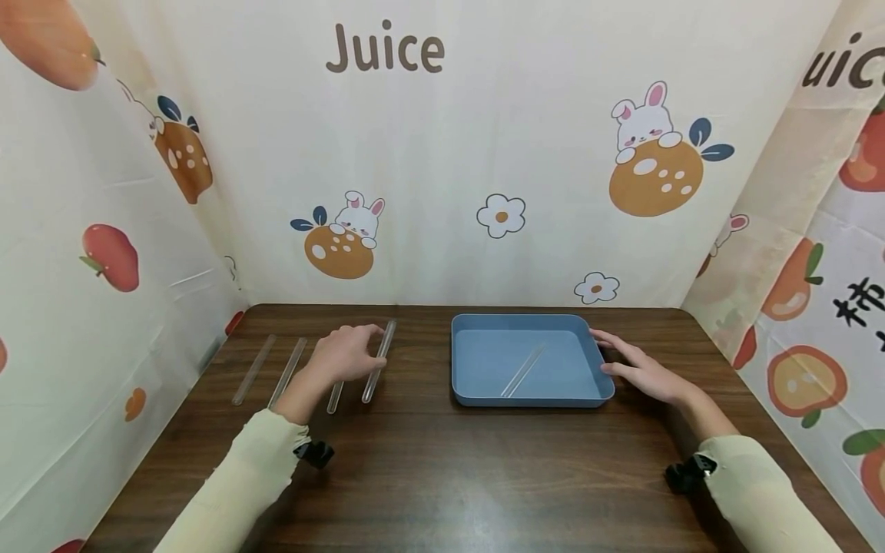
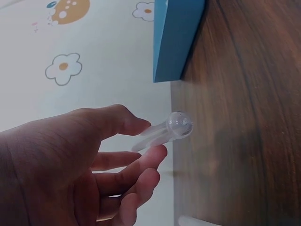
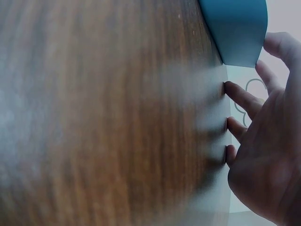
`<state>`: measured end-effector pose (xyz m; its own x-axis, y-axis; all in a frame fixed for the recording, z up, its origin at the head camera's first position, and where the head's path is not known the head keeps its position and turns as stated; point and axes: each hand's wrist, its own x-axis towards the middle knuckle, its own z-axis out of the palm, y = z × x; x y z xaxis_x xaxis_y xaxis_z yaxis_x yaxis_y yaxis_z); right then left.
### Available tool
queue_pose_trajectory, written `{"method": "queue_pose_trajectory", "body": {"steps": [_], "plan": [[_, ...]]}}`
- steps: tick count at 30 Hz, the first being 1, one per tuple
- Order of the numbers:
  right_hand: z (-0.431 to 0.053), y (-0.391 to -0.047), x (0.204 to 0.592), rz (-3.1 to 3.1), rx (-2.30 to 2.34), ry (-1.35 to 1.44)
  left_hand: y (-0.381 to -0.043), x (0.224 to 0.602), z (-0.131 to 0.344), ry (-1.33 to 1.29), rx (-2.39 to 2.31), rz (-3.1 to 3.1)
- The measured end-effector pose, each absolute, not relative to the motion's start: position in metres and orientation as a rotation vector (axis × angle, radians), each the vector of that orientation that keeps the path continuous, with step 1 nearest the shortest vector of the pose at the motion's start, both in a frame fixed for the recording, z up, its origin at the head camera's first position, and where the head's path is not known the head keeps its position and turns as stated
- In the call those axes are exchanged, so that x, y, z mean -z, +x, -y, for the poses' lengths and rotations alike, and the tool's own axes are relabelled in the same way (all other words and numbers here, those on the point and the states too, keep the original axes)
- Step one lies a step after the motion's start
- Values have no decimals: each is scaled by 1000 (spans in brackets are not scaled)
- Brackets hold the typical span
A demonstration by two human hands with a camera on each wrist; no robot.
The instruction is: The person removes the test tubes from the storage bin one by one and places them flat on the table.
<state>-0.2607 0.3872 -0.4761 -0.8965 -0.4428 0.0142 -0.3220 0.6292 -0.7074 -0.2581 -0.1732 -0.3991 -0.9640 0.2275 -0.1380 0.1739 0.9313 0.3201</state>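
Note:
My left hand (image 1: pixel 346 355) pinches a clear test tube (image 1: pixel 371 385) between thumb and fingers, left of the blue tray (image 1: pixel 484 346). In the left wrist view, the tube's rounded end (image 2: pixel 180 125) points toward the camera, close to the tabletop. My right hand (image 1: pixel 643 375) is at the tray's right side, its fingers loosely spread. Its thumb and forefinger touch the tray's corner (image 3: pixel 240 35) in the right wrist view, while other fingertips (image 3: pixel 230 88) rest on the table. Inside the tray lies something clear and slender (image 1: pixel 523 371); whether one tube or two cannot be told.
More clear tubes lie slanted on the wooden table (image 1: pixel 470 476): one at far left (image 1: pixel 254 370), one beside it (image 1: pixel 286 374), and one partly behind my left hand (image 1: pixel 335 397). A printed curtain (image 1: pixel 429 153) encloses the back and sides.

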Motion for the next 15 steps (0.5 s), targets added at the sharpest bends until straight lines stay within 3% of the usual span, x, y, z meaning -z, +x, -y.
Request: {"method": "queue_pose_trajectory", "body": {"steps": [15], "plan": [[-388, -261, 477, -2672, 1139, -626, -258, 421, 179, 235, -420, -2919]]}}
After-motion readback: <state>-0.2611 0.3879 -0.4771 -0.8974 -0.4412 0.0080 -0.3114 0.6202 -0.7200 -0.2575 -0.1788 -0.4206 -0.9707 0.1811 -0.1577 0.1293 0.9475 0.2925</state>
